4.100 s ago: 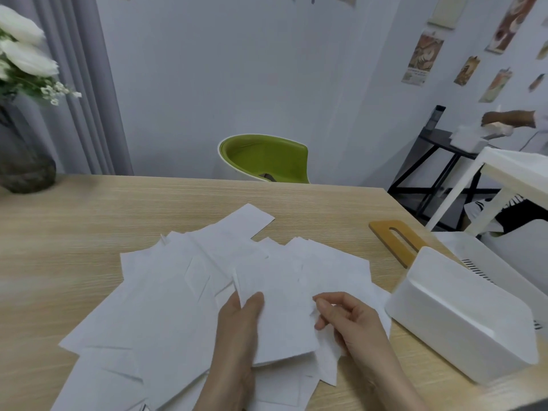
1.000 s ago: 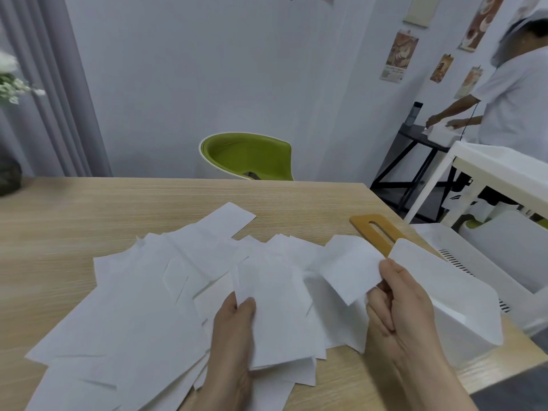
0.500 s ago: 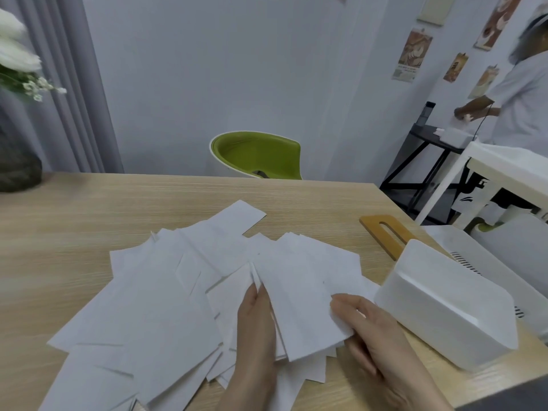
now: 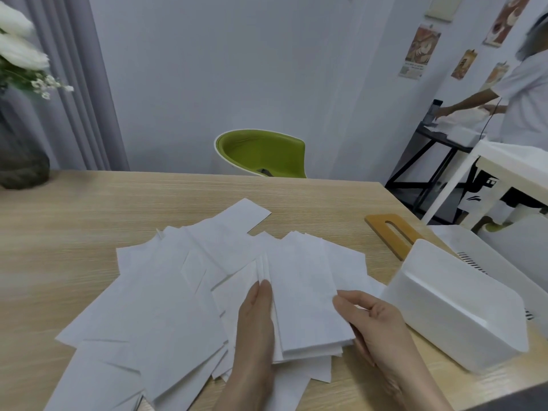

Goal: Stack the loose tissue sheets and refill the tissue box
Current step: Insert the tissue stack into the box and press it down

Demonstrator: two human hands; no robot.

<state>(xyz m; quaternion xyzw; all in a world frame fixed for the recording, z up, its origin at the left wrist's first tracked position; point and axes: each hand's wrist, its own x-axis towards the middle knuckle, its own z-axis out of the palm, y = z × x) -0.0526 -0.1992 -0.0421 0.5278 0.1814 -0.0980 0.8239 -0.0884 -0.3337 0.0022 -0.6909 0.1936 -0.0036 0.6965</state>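
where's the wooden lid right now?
Head view: the wooden lid lies flat near the table's right edge, just beyond the white tissue box and right of the loose tissue sheets.

Free, 10 to 12 o'clock: bare table beyond the sheets.
Obstacle, 3 o'clock: box, just beside the right hand.
Obstacle, 2 o'clock: wooden lid.
Obstacle, 10 o'clock: vase.

No text, brand or number can be read anywhere. Printing is seen at the foot of the posters on the wall, but it is too small and blurred to be made out. A black mark on the white stand is likewise illegible.
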